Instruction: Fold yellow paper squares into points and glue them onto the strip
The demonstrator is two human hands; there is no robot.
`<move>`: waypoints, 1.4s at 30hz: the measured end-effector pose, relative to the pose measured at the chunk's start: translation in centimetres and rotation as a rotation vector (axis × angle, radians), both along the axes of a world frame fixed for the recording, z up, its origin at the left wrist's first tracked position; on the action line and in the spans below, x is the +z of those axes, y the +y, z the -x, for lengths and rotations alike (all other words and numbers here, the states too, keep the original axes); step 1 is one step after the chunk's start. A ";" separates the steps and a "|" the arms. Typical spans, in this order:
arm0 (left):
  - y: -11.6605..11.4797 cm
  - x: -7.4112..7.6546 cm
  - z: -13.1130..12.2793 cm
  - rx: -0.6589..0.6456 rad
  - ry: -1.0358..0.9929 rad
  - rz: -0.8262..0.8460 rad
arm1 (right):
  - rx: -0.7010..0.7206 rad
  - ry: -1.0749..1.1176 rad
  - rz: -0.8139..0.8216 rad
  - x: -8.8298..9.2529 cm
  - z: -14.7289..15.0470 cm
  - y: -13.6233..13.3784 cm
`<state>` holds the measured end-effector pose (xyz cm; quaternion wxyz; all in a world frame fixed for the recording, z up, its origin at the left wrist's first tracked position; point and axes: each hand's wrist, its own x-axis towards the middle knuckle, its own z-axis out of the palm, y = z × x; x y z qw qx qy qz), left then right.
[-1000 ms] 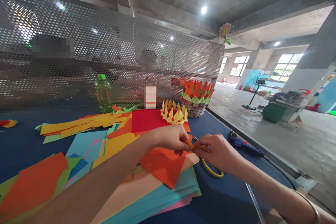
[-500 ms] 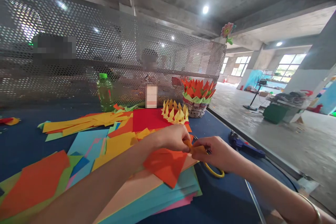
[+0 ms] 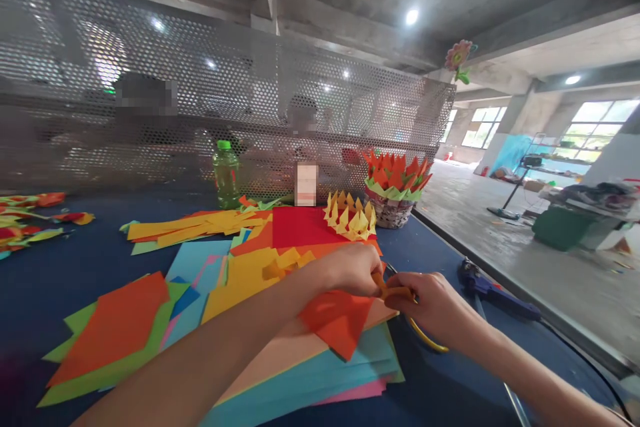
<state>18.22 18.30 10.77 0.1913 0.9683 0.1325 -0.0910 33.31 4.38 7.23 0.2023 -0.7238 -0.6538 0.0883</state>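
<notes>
The left hand (image 3: 356, 268) and right hand (image 3: 434, 300) pinch opposite ends of a small orange paper (image 3: 398, 293) over the paper stack's (image 3: 305, 383) right edge, probably so each grip steadies the other.

Bare hands (image 3: 356, 269) and slim, smoothly tapering bare forearms (image 3: 225, 330)

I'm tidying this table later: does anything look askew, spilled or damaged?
No spill or damage stands out; the bottle is upright and capped. What looks untidy is the red-orange sheet, lying askew on the stack of coloured sheets, whose edges don't line up. The held orange strip is bent, apparently from folding.
</notes>
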 end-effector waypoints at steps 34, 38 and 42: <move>8.8 4.9 8.1 0.191 -0.061 0.036 | 0.028 0.028 0.005 -2.2 -3.0 1.1; 10.5 2.7 9.7 0.266 0.054 0.078 | 0.064 0.077 0.007 -2.7 -3.8 1.7; 10.7 0.4 10.1 0.327 0.080 0.118 | 0.120 0.124 0.042 -3.0 -4.6 2.2</move>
